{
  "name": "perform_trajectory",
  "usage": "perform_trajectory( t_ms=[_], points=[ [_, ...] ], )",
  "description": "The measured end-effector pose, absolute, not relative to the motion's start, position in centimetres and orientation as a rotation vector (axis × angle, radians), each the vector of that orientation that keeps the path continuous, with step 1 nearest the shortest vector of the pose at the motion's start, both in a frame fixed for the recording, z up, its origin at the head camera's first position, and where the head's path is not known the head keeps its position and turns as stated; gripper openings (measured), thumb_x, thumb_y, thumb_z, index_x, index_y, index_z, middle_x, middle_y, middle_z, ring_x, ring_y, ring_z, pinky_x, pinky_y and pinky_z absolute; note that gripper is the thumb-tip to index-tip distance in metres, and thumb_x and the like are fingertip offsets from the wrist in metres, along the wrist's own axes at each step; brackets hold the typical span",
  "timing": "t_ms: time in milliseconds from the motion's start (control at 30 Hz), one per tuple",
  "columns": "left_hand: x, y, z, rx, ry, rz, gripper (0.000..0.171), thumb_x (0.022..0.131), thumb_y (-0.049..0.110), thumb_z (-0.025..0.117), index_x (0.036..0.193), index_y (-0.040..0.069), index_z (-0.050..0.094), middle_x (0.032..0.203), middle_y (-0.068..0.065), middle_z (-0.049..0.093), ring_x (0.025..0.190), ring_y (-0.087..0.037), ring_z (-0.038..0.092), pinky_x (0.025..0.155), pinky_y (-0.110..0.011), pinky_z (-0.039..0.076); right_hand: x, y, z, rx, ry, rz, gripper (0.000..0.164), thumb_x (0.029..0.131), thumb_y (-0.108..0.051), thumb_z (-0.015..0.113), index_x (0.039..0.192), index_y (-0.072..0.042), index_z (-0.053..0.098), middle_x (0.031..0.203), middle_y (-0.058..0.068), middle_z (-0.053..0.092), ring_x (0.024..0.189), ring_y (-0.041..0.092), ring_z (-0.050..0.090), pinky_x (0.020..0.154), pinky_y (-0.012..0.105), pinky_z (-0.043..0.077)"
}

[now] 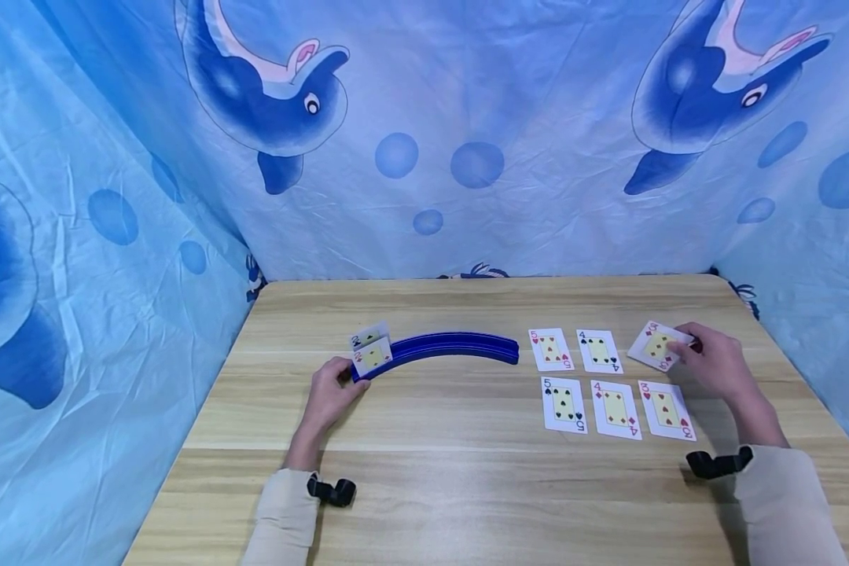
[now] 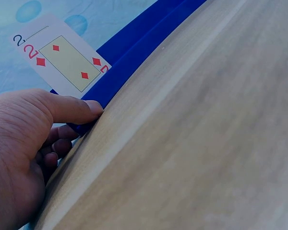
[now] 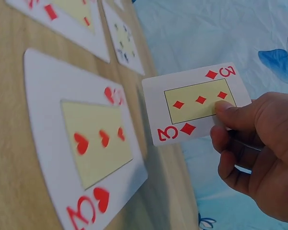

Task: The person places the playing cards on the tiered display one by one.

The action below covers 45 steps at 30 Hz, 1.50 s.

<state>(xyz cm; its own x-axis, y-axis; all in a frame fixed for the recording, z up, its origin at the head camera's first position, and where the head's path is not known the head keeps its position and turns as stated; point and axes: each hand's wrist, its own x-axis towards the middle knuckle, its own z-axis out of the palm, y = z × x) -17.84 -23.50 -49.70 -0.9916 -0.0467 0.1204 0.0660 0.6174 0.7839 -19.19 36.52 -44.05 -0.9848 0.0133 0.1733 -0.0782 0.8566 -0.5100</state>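
Note:
My right hand [image 1: 718, 360] pinches a three of diamonds [image 3: 189, 103] by one end, thumb on its face. The card is tilted above the table, beyond the three of hearts [image 1: 667, 410]. At the left, my left hand [image 1: 328, 397] grips the near left end of a curved blue card holder [image 1: 453, 342], its thumb [image 2: 89, 110] on the front side. Two cards stand in that end: a two of diamonds [image 2: 69, 60] in front and a black two [image 1: 370, 333] mostly hidden behind it.
Face-up cards lie in two rows on the wooden table [image 1: 439, 487]: a five of hearts [image 1: 551, 350] and four of spades [image 1: 599, 351] behind, a five of spades [image 1: 564, 405] and four of diamonds [image 1: 615, 409] in front. Blue dolphin-print curtains [image 1: 538, 228] surround the table's back and sides.

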Motion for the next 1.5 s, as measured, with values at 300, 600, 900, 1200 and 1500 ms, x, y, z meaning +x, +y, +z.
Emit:
perform_trajectory(
  t_ms=[300, 600, 900, 1200, 1500],
  points=[
    [-17.9, -23.6, -49.8, 0.007, -2.736, -1.291, 0.037, 0.082, 0.006, 0.079, 0.115, -0.005, 0.068, 0.111, -0.020, 0.067, 0.100, -0.029, 0.061, 0.084, -0.032, 0.047, -19.7, 34.1, -42.2, 0.107, -2.764, 0.855, 0.031, 0.100, -0.018, 0.061, 0.120, 0.006, 0.063, 0.086, 0.020, 0.069, 0.064, 0.003, 0.053, 0.053, 0.023, 0.040],
    [-17.9, -23.5, -49.9, 0.014, -2.730, -1.297, 0.037, 0.082, 0.007, 0.079, 0.116, -0.004, 0.068, 0.111, -0.019, 0.068, 0.099, -0.028, 0.061, 0.083, -0.027, 0.047, -20.8, 30.4, -41.1, 0.260, -2.715, 0.895, 0.024, 0.099, -0.012, 0.061, 0.115, 0.005, 0.066, 0.081, 0.016, 0.068, 0.064, 0.003, 0.053, 0.054, 0.022, 0.042],
    [-17.9, -23.5, -49.9, 0.002, -2.730, -1.285, 0.037, 0.081, 0.007, 0.079, 0.115, -0.004, 0.069, 0.111, -0.020, 0.068, 0.100, -0.029, 0.062, 0.084, -0.031, 0.048, -21.8, 26.7, -40.4, 0.293, -2.734, 0.958, 0.025, 0.100, -0.014, 0.060, 0.118, 0.002, 0.066, 0.086, 0.017, 0.070, 0.072, 0.025, 0.061, 0.058, 0.023, 0.043],
    [-18.0, -23.6, -49.9, -0.010, -2.721, -1.297, 0.037, 0.081, 0.006, 0.080, 0.115, -0.004, 0.069, 0.112, -0.020, 0.068, 0.101, -0.030, 0.064, 0.085, -0.032, 0.050, -22.7, 23.6, -40.2, 0.400, -2.719, 1.029, 0.024, 0.098, -0.012, 0.063, 0.117, 0.001, 0.068, 0.084, 0.017, 0.070, 0.068, 0.018, 0.059, 0.057, 0.023, 0.045],
    [-18.0, -23.6, -50.0, -0.002, -2.729, -1.302, 0.038, 0.082, 0.006, 0.079, 0.116, -0.004, 0.069, 0.113, -0.020, 0.068, 0.103, -0.030, 0.063, 0.087, -0.035, 0.050, -23.4, 20.8, -39.3, 0.456, -2.727, 1.069, 0.020, 0.099, -0.012, 0.061, 0.115, -0.002, 0.069, 0.085, 0.016, 0.071, 0.071, 0.025, 0.061, 0.059, 0.025, 0.044]
  ],
)
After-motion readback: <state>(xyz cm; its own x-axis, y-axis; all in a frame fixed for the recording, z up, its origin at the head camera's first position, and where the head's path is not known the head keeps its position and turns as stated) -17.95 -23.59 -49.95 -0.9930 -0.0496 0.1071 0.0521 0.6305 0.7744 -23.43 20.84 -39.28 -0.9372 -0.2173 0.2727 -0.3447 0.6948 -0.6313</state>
